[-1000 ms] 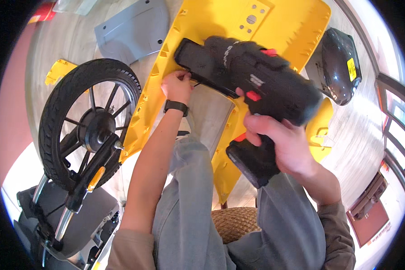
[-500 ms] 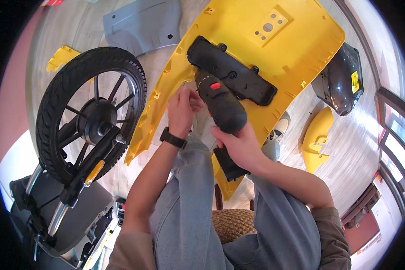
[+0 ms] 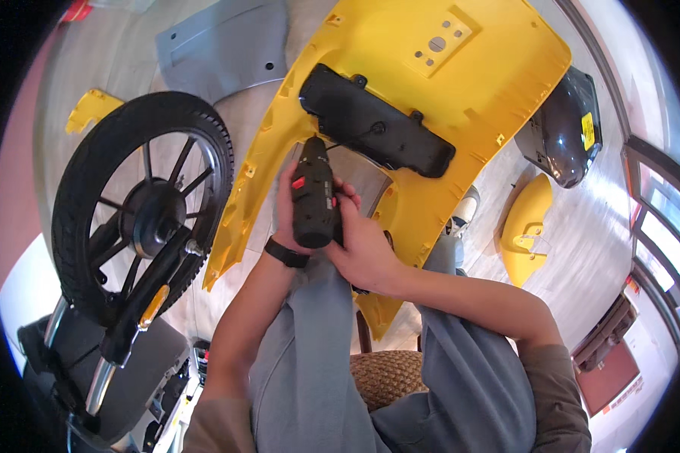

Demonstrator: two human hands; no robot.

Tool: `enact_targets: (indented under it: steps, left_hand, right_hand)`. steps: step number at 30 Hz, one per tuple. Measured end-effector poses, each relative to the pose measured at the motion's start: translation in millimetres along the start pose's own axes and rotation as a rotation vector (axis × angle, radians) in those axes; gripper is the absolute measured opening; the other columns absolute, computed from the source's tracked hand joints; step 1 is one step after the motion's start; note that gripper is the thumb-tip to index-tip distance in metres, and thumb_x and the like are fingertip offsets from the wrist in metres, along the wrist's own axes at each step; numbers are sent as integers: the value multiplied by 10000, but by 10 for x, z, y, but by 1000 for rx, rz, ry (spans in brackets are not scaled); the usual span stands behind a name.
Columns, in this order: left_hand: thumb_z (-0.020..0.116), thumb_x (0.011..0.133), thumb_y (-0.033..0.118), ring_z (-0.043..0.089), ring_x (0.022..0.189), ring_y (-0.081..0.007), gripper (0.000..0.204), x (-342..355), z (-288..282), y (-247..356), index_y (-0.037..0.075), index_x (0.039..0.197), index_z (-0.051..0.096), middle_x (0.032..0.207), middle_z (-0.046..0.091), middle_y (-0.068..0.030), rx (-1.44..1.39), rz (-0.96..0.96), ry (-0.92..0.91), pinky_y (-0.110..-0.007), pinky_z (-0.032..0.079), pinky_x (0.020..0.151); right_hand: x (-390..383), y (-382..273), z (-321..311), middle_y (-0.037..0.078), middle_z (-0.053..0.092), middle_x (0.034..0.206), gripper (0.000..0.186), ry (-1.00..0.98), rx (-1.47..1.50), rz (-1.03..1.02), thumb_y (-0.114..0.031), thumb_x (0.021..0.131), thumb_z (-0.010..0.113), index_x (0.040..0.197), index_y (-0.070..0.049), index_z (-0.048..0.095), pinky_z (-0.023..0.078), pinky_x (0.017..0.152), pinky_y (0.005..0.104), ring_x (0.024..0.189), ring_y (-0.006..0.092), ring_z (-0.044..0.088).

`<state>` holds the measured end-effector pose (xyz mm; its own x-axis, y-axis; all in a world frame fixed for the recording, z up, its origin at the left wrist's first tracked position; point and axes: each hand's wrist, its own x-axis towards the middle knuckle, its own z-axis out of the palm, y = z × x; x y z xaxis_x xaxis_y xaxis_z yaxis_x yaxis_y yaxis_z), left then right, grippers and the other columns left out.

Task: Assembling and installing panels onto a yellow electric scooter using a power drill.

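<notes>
At frame centre, both hands, right hand (image 3: 366, 253) and left hand (image 3: 287, 208), clasp the cordless drill (image 3: 313, 196), its tip at the black housing (image 3: 374, 124) on the yellow fairing (image 3: 461, 83); fastening appears unfinished.

Pale wood-plank floor (image 3: 582, 219) lit by daylight from dark-framed windows (image 3: 661, 226) on the right; woven stool (image 3: 385, 374) below.

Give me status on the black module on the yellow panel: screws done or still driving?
Done: the long black plastic module sits seated on the large yellow plastic body panel. In hand: both hands, right hand and left hand, hold the black cordless screwdriver, tip at the module's lower-left edge. Left: other screws cannot be judged.
</notes>
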<state>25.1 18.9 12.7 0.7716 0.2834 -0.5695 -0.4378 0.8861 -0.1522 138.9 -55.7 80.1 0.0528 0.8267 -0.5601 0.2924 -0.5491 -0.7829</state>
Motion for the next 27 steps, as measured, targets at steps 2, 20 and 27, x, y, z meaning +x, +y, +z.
enact_targets:
  steps: [2,20,27]
  left_hand:
    - [382,883,631,611,944,-358,680,47,3,13,-8,952,605,908,636,-189,12,31,-46,-437,496,872]
    - [353,905,601,600,933,-374,670,145,-55,25,-18,953,603,905,634,-193,33,24,-71,-446,493,871]
    - [367,901,601,613,914,-385,673,174,-97,31,-25,943,611,891,644,-197,20,33,-22,-446,500,870]
  right_hand:
    - [30,15,-41,316,589,889,679,-47,-54,-14,-180,805,622,1292,133,268,492,714,504,836,472,601]
    - [81,76,-24,304,607,931,734,-9,-144,46,-237,813,618,1329,134,251,509,702,504,817,460,617]
    - [107,100,-32,310,606,925,682,-6,-137,40,-230,806,625,1282,133,300,505,703,508,822,464,613]
